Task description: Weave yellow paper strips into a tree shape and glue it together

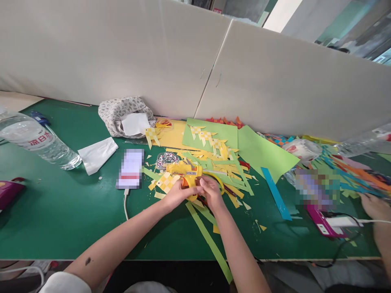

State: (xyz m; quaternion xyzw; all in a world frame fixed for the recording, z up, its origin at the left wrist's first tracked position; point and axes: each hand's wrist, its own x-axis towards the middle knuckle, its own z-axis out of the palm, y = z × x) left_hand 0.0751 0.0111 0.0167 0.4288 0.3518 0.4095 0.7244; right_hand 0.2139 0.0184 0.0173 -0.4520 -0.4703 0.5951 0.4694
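Over the paper scraps, my left hand [176,196] is closed around the handle of a yellow glue gun [183,169] with a small label on its body. My right hand [211,190] meets it from the other side, its fingers pinched together beside the handle and close to my left thumb. What those right fingertips hold, if anything, is hidden. A woven yellow-and-white paper fish [166,182] lies just left of the glue gun, next to my left hand. Behind it sits a clear container of small round beads or eyes [166,159].
More woven paper fish [210,138] lie on green paper [234,126] at the back. Left are a phone [130,169] with a cable, a tissue [98,155] and a water bottle [42,140]. A blue strip [275,193] and another person's hand [374,206] are on the right.
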